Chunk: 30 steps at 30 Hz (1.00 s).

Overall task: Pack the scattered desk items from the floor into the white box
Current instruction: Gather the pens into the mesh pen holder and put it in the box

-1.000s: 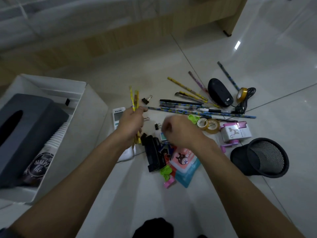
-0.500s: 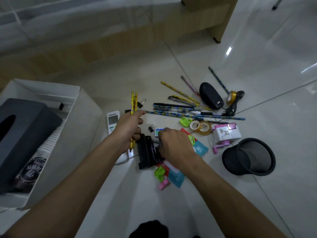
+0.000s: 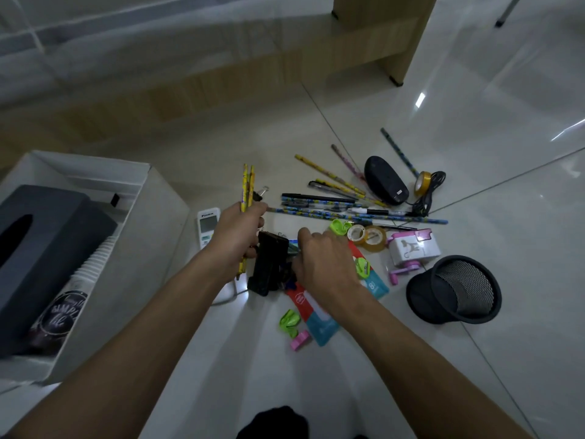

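The white box (image 3: 148,248) stands on the floor at the left, holding a dark grey tissue box (image 3: 41,248) and a stack of cups. My left hand (image 3: 235,236) grips two yellow pencils (image 3: 247,185) upright. My right hand (image 3: 323,258) reaches down with curled fingers at a black stapler (image 3: 269,264) and small items beside it; what its fingertips hold is hidden. Pens and pencils (image 3: 332,210) lie scattered beyond the hands.
A white remote (image 3: 207,224) lies by the box. Tape rolls (image 3: 368,237), a black mouse (image 3: 384,184) with cable, a pink-white sharpener (image 3: 411,250), a tipped black mesh cup (image 3: 456,289), coloured cards (image 3: 319,324) and green clips (image 3: 288,320) litter the floor. Wooden furniture stands behind.
My right hand has dropped from near the tape rolls to the stapler and items beside it. My left hand keeps holding the yellow pencils.
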### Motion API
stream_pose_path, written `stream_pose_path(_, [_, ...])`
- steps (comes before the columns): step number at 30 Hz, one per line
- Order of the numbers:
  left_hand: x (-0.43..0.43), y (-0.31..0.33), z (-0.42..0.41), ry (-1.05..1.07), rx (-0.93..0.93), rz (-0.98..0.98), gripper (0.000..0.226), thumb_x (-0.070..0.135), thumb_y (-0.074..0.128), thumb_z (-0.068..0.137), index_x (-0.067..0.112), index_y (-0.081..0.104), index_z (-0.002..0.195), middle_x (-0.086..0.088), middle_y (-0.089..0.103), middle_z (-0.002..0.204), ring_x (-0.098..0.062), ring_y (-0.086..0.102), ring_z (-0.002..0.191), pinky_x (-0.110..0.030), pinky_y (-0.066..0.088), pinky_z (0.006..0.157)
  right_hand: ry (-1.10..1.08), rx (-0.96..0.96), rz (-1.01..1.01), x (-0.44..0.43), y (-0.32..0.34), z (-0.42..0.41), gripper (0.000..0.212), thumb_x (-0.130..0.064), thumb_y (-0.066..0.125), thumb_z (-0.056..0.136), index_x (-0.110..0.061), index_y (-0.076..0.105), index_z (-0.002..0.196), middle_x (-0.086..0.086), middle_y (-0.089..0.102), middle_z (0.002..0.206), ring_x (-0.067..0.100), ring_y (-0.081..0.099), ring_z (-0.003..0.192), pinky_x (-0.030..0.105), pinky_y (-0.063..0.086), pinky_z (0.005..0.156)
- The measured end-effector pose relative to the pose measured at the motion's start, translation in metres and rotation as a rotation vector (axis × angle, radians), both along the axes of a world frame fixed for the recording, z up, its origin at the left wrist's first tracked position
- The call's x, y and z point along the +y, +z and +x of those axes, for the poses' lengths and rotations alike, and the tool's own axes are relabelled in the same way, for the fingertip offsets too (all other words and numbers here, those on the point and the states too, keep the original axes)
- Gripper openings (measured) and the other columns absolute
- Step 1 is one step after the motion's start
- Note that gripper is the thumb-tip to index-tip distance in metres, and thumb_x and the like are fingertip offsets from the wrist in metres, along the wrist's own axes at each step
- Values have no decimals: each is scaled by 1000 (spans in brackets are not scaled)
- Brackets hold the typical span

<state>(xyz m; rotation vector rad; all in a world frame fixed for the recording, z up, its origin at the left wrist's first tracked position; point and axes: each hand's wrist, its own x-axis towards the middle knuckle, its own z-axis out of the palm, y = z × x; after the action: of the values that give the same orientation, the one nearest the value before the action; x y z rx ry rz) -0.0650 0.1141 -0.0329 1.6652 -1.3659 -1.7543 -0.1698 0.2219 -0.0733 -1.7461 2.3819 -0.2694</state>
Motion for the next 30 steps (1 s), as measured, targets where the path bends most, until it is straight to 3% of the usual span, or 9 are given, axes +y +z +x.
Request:
stream_pose_path(4, [-1,1,3,-102,-98,-160,16,36,64,91,21,60,97,4,56,82,-9,46,57,-22,36,47,-18,-6,42,-3,-7,-6,19,-17,60,93,-15,64,112,9,67,107,30,56,104,38,39,79])
stream_pose_path(8, [3,-10,10,-520,-417,-404,34,49,74,77,33,65,106,9,66,103,-12,63,93,-32,52,80,-30,-33,67,-9,-4,-11,16,-19,59,91,-13,63,106,9,65,105,31,58,100,36,32,71])
stream_pose_path(13, [9,-16,16,-491,-675,-467,20,43,58,84,23,62,87,-1,66,89,-24,60,84,-31,45,67,-114,-82,73,-8,-7,-11,15,-14,60,88,-9,58,102,12,61,106,32,61,96,33,35,68])
stream_pose_path(16, [8,-13,18,-406,-597,-412,19,40,59,85,24,65,90,1,67,88,-23,62,88,-29,43,68,-190,-128,6,-13,-10,-16,15,-12,58,89,-6,60,103,14,62,107,33,61,97,33,39,67])
stream_pose_path(18, [5,-11,15,-253,-399,-346,20,34,59,87,17,69,89,-3,70,88,-20,62,83,-29,42,64,-233,-208,-157,-16,-10,-20,13,-15,59,92,-9,64,102,9,64,101,28,61,93,34,45,69])
stream_pose_path(21, [6,-3,5,-156,-118,-140,12,30,59,91,25,69,93,5,69,91,-11,51,69,-27,36,57,-338,-550,-455,-22,10,-18,10,-19,65,93,-14,69,101,-2,68,90,12,63,81,23,51,71])
stream_pose_path(23, [9,-2,-1,-252,-36,-180,11,26,58,91,31,68,93,9,65,87,-9,51,68,-28,37,58,-454,-854,-542,-31,27,-16,3,-20,69,92,-18,71,94,-7,70,81,5,65,73,16,52,70])
stream_pose_path(26, [15,-6,-7,-463,-64,-380,16,37,50,94,35,65,90,13,68,82,-7,62,77,-30,46,70,-516,-1165,-523,-39,36,-16,9,-19,73,90,-24,71,83,2,74,79,18,72,76,38,61,78])
stream_pose_path(30, [19,-17,-6,-539,-208,-396,30,48,45,99,28,68,101,7,68,86,-16,64,80,-33,51,71,-595,-1206,-473,-30,21,-22,9,-20,66,94,-23,72,89,3,74,85,20,73,79,45,61,81])
